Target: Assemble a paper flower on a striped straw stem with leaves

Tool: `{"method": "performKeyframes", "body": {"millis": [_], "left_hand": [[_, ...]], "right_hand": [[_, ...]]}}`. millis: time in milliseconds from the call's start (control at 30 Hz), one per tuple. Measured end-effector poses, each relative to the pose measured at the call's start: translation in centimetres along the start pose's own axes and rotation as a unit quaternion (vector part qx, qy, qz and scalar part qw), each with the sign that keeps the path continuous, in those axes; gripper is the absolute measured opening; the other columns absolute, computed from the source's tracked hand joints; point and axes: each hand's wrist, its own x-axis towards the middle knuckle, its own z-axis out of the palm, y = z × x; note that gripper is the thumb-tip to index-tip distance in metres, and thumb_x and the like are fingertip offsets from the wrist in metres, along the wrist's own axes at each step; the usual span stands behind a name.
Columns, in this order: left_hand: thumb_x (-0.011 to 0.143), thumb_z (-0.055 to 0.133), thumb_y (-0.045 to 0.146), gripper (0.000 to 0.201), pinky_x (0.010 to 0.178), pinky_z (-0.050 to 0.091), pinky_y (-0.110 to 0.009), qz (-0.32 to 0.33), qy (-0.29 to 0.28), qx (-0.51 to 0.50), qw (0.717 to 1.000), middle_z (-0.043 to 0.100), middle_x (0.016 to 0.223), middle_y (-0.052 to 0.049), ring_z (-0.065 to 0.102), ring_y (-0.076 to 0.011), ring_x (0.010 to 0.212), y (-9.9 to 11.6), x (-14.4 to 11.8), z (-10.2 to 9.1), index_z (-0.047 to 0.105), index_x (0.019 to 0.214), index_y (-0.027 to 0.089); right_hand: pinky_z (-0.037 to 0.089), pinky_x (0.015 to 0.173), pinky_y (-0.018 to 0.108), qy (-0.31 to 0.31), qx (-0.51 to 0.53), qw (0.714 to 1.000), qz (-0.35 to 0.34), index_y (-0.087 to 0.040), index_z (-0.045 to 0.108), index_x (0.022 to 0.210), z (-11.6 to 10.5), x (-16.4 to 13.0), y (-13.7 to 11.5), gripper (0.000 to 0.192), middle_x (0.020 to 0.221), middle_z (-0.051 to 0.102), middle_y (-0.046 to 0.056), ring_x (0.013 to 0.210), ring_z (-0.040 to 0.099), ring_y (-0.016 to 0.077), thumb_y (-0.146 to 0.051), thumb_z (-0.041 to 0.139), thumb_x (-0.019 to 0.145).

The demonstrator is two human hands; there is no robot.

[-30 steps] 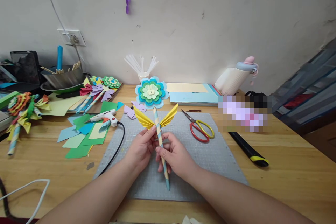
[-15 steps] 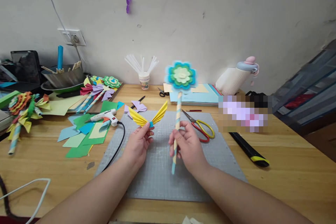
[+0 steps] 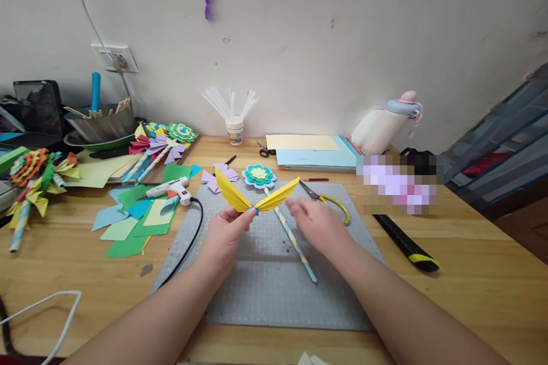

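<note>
My left hand [image 3: 225,236] is closed on a pleated yellow paper bow [image 3: 233,194], pinching its narrow blue-wrapped middle so that two wings fan upward. My right hand [image 3: 321,225], slightly blurred, holds nothing; its fingers reach out just beside the right wing. Beneath them a paper flower [image 3: 259,175] in blue, green and cream lies on the grey cutting mat [image 3: 257,305]. Its striped paper stem [image 3: 295,239] slants toward me. Scissors [image 3: 336,205] with red and yellow handles are partly covered by my right hand. A lilac paper flower [image 3: 220,178] rests at the mat's far left corner.
On the left, a white glue gun [image 3: 171,189] lies over green and blue paper scraps [image 3: 128,242], its black cord crossing the mat. Finished paper flowers [image 3: 29,194] lie farther left. Straws stand in a paper cup [image 3: 234,131]; a bottle [image 3: 381,125] leans at the back right.
My right hand has let go of the flower's striped stem, and the flower now lies on the mat. The yellow bow in my left hand has moved slightly right and turned toward me.
</note>
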Motion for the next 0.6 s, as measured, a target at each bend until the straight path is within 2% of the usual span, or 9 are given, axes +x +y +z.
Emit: {"method": "performKeyframes", "body": {"millis": [67, 100, 167, 267, 333, 433, 600], "left_hand": [[0.088, 0.061, 0.024, 0.012, 0.065, 0.053, -0.029, 0.008, -0.012, 0.014, 1.0, 0.065, 0.083, -0.001, 0.062, -0.0127, 0.07, 0.1, -0.2, 0.1, 0.063, 0.088, 0.012], [0.087, 0.062, 0.024, 0.011, 0.066, 0.053, -0.03, 0.011, -0.016, 0.019, 1.0, 0.065, 0.083, -0.001, 0.062, -0.0128, 0.071, 0.1, -0.2, 0.1, 0.063, 0.087, 0.012], [0.087, 0.063, 0.023, 0.011, 0.067, 0.052, -0.03, 0.015, -0.02, 0.027, 0.999, 0.066, 0.083, -0.001, 0.062, -0.013, 0.071, 0.2, -0.3, 0.2, 0.064, 0.085, 0.013], [0.084, 0.065, 0.021, 0.01, 0.068, 0.051, -0.03, 0.009, -0.033, 0.035, 0.999, 0.066, 0.077, 0.001, 0.061, -0.0127, 0.069, 0.3, -0.3, 0.3, 0.064, 0.08, 0.013], [0.08, 0.069, 0.021, 0.012, 0.068, 0.049, -0.029, 0.0, -0.048, 0.037, 0.998, 0.064, 0.068, 0.002, 0.061, -0.0127, 0.067, 0.4, -0.4, 0.4, 0.064, 0.073, 0.013], [0.07, 0.077, 0.028, 0.019, 0.065, 0.045, -0.026, -0.016, -0.067, 0.037, 0.997, 0.061, 0.056, 0.003, 0.059, -0.0137, 0.064, 0.6, -0.7, 0.6, 0.065, 0.062, 0.015], [0.059, 0.082, 0.037, 0.024, 0.06, 0.04, -0.024, -0.04, -0.084, 0.041, 0.995, 0.066, 0.06, 0.0, 0.057, -0.0139, 0.061, 0.6, -1.0, 1.0, 0.07, 0.065, 0.016]], "right_hand": [[0.041, 0.052, 0.028, 0.023, 0.041, 0.997, -0.054, -0.022, 0.055, 0.085, -0.3, -0.3, -0.8, 0.045, 0.079, 0.06, 0.006, 0.064, 0.058, 0.0181, -0.064, 0.037, 0.087], [0.043, 0.055, 0.029, 0.026, 0.065, 0.995, -0.075, -0.023, 0.053, 0.094, -0.3, -0.4, -1.2, 0.047, 0.088, 0.06, 0.007, 0.07, 0.059, 0.0191, -0.065, 0.033, 0.088], [0.047, 0.062, 0.03, 0.018, 0.105, 0.989, -0.103, -0.023, 0.05, 0.101, 0.0, -0.6, -1.7, 0.043, 0.096, 0.059, 0.007, 0.082, 0.059, 0.0206, -0.062, 0.042, 0.085], [0.048, 0.072, 0.03, -0.005, 0.144, 0.983, -0.113, -0.023, 0.055, 0.093, 0.5, -0.6, -1.8, 0.029, 0.092, 0.059, 0.004, 0.085, 0.057, 0.0194, -0.047, 0.062, 0.078], [0.048, 0.074, 0.03, -0.008, 0.165, 0.98, -0.109, -0.022, 0.057, 0.086, 0.8, -0.5, -1.5, 0.021, 0.085, 0.058, 0.002, 0.082, 0.056, 0.0178, -0.041, 0.065, 0.077], [0.048, 0.072, 0.03, -0.006, 0.192, 0.976, -0.102, -0.021, 0.058, 0.079, 1.1, -0.2, -0.9, 0.02, 0.078, 0.06, 0.001, 0.077, 0.056, 0.017, -0.04, 0.066, 0.078], [0.048, 0.066, 0.028, -0.005, 0.22, 0.971, -0.093, -0.02, 0.06, 0.077, 1.4, 0.2, -0.3, 0.023, 0.072, 0.062, -0.001, 0.069, 0.057, 0.0156, -0.042, 0.068, 0.076]]}}
